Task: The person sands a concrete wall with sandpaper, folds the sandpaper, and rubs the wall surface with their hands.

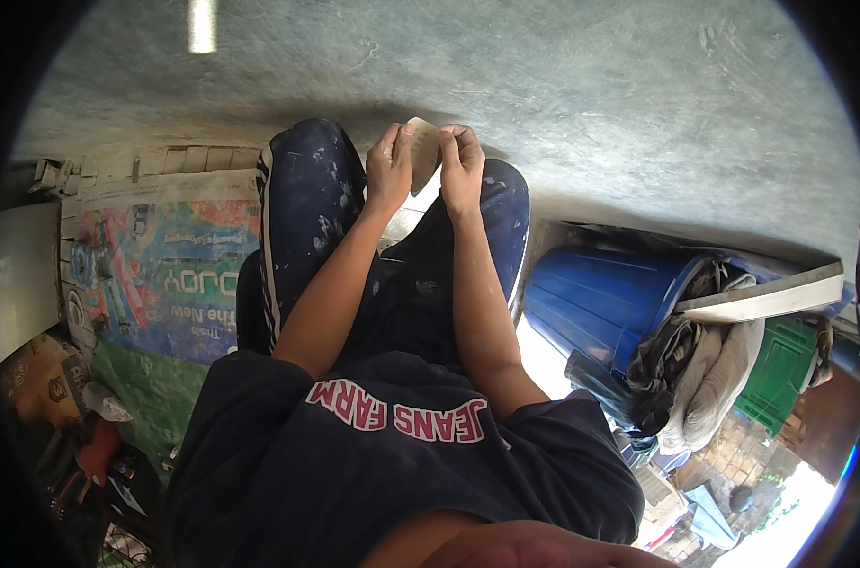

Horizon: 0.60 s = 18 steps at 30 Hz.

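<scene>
In front of the grey wall, between my raised knees, I hold a small bent tan sheet (424, 156) that looks like sandpaper, with faint marks on its face. My left hand (388, 170) pinches its left edge, thumb uppermost. The fingers of my right hand (461, 168) are closed on its right edge near the top. Its lower end narrows and hangs down between the two hands. Both hands look dusty.
A grey plastered wall (582, 85) rises close ahead. My dark trousers (312, 199) have whitish smudges. To the left lies a printed banner (165, 256) beside a cardboard box (42, 383). A blue drum (605, 293), cloth bundles (719, 379), a pale board (766, 295) and a green crate (776, 374) crowd the right.
</scene>
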Each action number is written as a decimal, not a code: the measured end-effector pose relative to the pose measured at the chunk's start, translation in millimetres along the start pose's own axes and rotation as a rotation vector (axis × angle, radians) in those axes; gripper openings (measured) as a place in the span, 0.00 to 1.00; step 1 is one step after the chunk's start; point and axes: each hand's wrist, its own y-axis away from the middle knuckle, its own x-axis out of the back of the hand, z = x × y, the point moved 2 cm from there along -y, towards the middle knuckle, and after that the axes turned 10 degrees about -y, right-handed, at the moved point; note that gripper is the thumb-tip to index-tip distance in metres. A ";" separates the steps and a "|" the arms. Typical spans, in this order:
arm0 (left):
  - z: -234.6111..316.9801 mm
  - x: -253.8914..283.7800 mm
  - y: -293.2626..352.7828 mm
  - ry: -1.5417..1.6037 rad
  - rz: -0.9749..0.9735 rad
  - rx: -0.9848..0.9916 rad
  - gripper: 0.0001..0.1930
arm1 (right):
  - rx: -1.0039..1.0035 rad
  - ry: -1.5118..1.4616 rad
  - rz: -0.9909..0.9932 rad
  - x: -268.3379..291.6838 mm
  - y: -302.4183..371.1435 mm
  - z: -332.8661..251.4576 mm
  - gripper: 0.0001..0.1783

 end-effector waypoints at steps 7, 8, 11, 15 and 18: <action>4.8 0.2 2.1 -0.036 0.013 -0.013 0.19 | -0.042 0.062 -0.026 9.9 -5.4 8.7 0.07; 4.5 0.0 1.3 -0.033 0.014 -0.012 0.19 | -0.051 0.067 -0.036 11.6 -5.9 10.3 0.07; -1.5 2.8 0.4 -0.064 0.035 0.006 0.19 | -0.061 0.109 -0.066 6.8 -5.2 7.0 0.07; -1.8 0.8 -0.3 -0.045 0.025 0.042 0.19 | -0.020 0.139 -0.074 8.5 -6.7 6.4 0.07; -7.1 0.1 -1.9 -0.024 0.043 0.050 0.20 | -0.016 0.127 -0.070 3.6 -4.4 3.9 0.07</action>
